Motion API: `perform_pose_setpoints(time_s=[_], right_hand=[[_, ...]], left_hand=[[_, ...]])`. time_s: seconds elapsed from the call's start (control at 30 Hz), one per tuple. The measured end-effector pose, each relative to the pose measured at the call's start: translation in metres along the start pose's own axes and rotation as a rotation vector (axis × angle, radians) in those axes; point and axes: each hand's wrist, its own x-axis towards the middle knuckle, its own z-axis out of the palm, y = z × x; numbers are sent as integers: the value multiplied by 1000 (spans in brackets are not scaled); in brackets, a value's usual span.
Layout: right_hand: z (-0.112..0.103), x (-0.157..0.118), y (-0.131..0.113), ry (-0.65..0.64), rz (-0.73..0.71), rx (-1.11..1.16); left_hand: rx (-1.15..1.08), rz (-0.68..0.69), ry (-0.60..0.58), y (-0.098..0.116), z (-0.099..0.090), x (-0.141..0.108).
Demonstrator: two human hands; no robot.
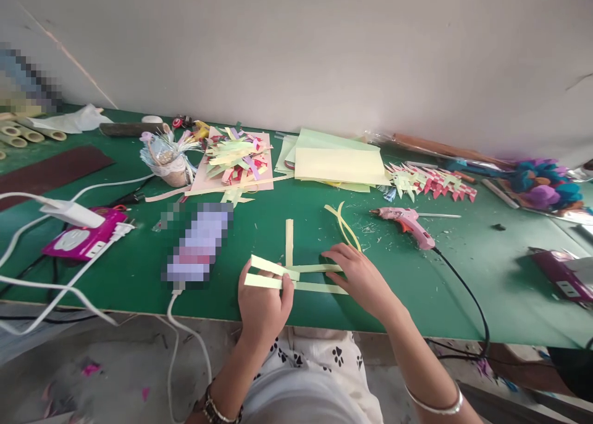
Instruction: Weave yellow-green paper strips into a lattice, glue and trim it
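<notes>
Near the table's front edge, my left hand (pixel 264 306) is closed on pale yellow-green paper strips (pixel 266 282), pinching them where they cross under the thumb. Two strip ends stick out to the left over the fingers, and two more reach right. Another strip (pixel 290 241) points away from me, lying against the green tabletop. My right hand (pixel 359 275) is at the right-hand strip ends, thumb and fingers apart around the upper one; whether it touches them I cannot tell. Just beyond it lie loose curved yellow strips (pixel 347 226).
A pink glue gun (pixel 407 221) lies to the right, its black cord running off the front edge. At left are a blurred-out phone (pixel 199 241) on a white cable and a magenta power strip (pixel 83 235). Paper sheets (pixel 340 164) and a scrap pile (pixel 236 152) line the back.
</notes>
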Motion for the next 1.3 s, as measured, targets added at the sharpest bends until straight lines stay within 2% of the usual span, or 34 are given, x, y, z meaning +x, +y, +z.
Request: perform_pose_setpoints(time_s=[0.17,0.33,0.53,0.67,0.8,0.87,0.97,1.1,1.2,1.3], right_hand=[[1,7,5,-106,5,-21],[-11,17,-3,-144,-13,18],[-13,31,-20,-175,-52,536],[-4,43,-24,-289,-92,773],[1,51,-16,-444,-205,945],[2,54,-13,-472,-207,932],[-1,57,-13,-459,-166,715],[-8,64,-18,-422,-294,472],[-10,69,-20,-385,-392,464],[-7,72,-18,-373,-392,543]], left_hand=[[-11,18,16,0,-2,1],[-10,8,7,0,-1,0],[-20,4,-8,-1,0,0],[-27,20,-8,-2,0,-1],[-28,33,-3,-3,2,-2],[-19,32,4,-2,2,-2],[-7,24,9,-1,2,-1],[-14,17,1,-1,3,-1],[-3,19,-4,-1,3,0],[15,8,-8,-1,2,2]])
